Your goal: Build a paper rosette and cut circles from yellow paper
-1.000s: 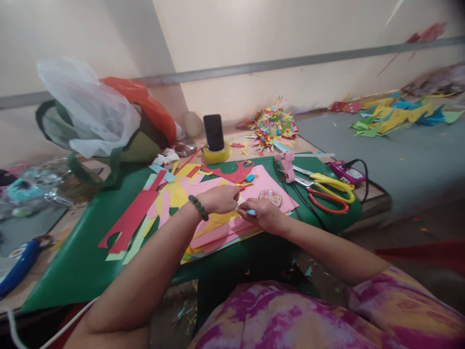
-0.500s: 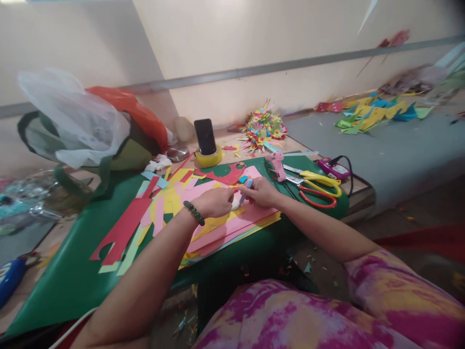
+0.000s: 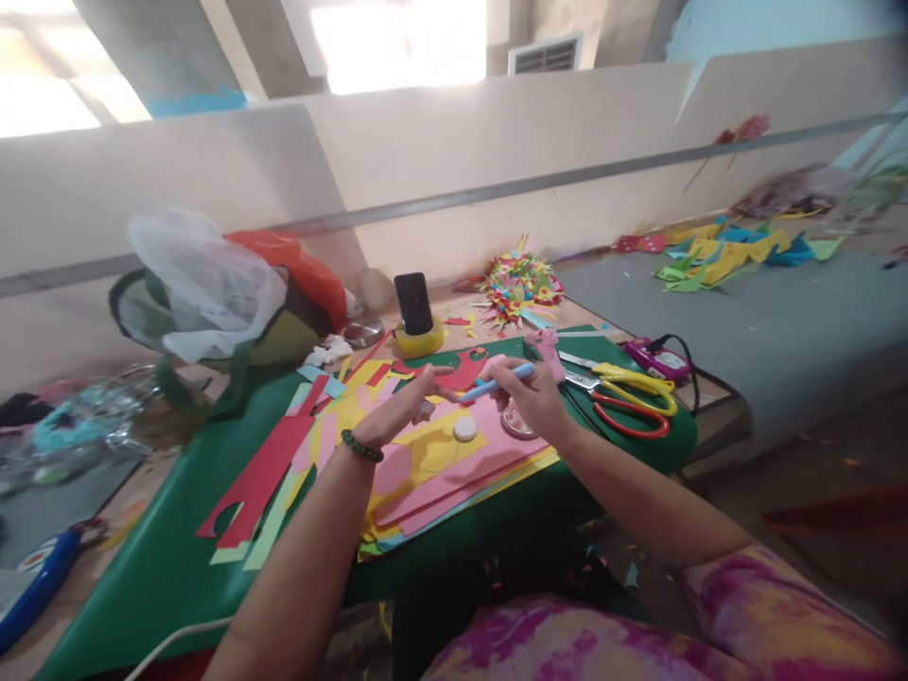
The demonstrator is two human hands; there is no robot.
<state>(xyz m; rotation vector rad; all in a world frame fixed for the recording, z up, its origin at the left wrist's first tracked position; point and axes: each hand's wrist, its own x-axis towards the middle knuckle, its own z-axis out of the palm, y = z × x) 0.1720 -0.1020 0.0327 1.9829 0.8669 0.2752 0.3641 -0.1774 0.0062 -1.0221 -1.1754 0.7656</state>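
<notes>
My right hand [image 3: 532, 392] is closed around a blue pen [image 3: 500, 382], which slants down to the left above the papers. Opposite its tip, my left hand [image 3: 408, 407] is open with fingers stretched towards it; a green bead bracelet circles that wrist. A small greyish spot under the left fingers is too blurred to name. Between the hands a small white disc [image 3: 465, 428] lies on yellow paper [image 3: 440, 456], where a faint round line shows. A round red-and-white piece [image 3: 516, 422] sits partly beneath my right hand, on the stacked pink paper [image 3: 454, 482].
Right of the papers lie a pink glue gun [image 3: 546, 350], yellow-handled scissors [image 3: 638, 380] and red-handled scissors [image 3: 631, 421]. Behind stand a phone [image 3: 413, 303] on a yellow tape roll [image 3: 420, 339] and a colourful paper ball [image 3: 523, 284]. Red paper scraps [image 3: 262, 482] and a bag [image 3: 284, 326] are left.
The hands have moved apart, uncovering the white disc and the round red-and-white piece. My left fingers have straightened. The pen now shows at full length, and the view has tilted upward.
</notes>
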